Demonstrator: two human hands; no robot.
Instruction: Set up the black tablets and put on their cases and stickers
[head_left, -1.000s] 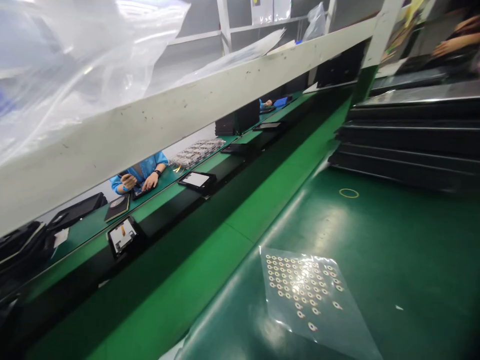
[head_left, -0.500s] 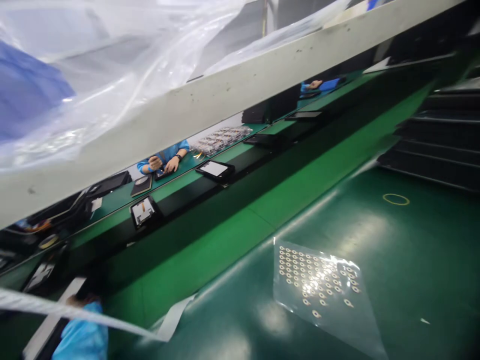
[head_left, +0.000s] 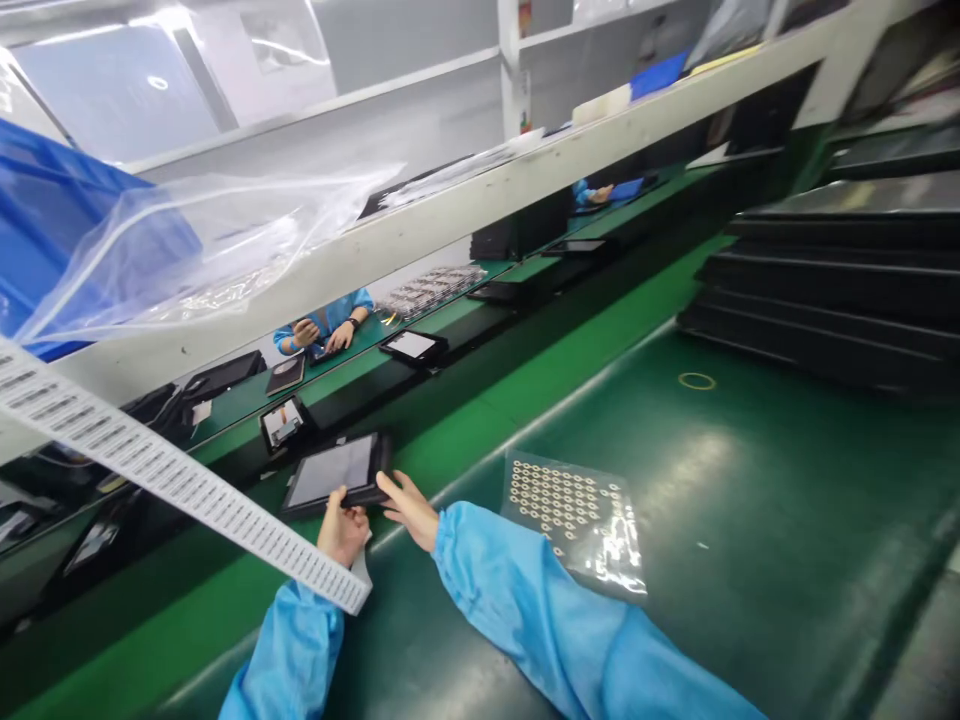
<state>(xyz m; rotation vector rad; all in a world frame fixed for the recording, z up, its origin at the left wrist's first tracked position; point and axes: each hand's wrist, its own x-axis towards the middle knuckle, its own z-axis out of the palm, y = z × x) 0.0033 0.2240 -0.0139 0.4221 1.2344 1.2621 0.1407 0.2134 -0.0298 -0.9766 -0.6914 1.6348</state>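
Bare hands, loose light-blue sleeves with gathered cuffs

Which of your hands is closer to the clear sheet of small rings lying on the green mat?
Right. The right hand is beside the ring sheet, on the tablet's near edge; the left hand holds the tablet farther off.

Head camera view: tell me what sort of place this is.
Most likely an electronics assembly line. A green conveyor belt carries dark tablets, another person in a blue smock works opposite, and black trays are stacked nearby.

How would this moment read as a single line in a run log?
left hand: grips tablet | right hand: on tablet's near edge | tablet: on green belt | ring sheet: beside right sleeve
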